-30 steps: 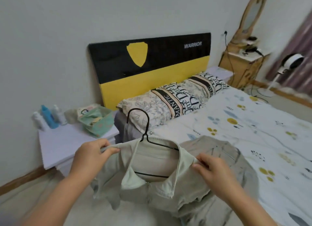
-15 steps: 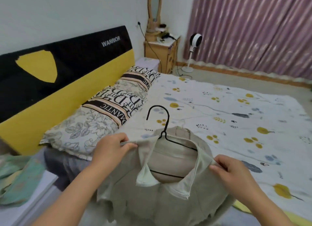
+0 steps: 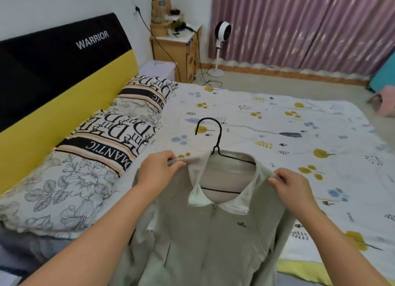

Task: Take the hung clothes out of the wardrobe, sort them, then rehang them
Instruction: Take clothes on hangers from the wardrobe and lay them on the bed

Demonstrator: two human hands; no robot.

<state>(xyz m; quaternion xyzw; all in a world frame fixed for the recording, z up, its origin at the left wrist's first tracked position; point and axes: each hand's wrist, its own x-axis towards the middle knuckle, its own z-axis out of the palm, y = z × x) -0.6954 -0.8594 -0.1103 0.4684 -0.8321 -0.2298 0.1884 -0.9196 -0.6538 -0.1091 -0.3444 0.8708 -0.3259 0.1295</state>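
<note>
A pale grey-green zip jacket (image 3: 205, 238) with a small chest logo hangs on a black wire hanger (image 3: 215, 142), held up in front of me over the near edge of the bed. My left hand (image 3: 158, 170) pinches the jacket's left shoulder. My right hand (image 3: 290, 189) pinches the right shoulder next to the collar. The hanger's hook stands upright above the collar; its lower bar shows inside the neck opening.
The bed (image 3: 277, 123) with a white flowered sheet stretches ahead. Two patterned pillows (image 3: 102, 144) lie along the black and yellow headboard (image 3: 53, 71). A wooden dresser (image 3: 177, 48), a standing fan (image 3: 222, 31) and purple curtains (image 3: 299, 22) stand beyond.
The view has swung right from the bedside table toward the curtains. Both hands have kept their hold on the jacket's shoulders, and the jacket now hangs straighter with its front showing.
</note>
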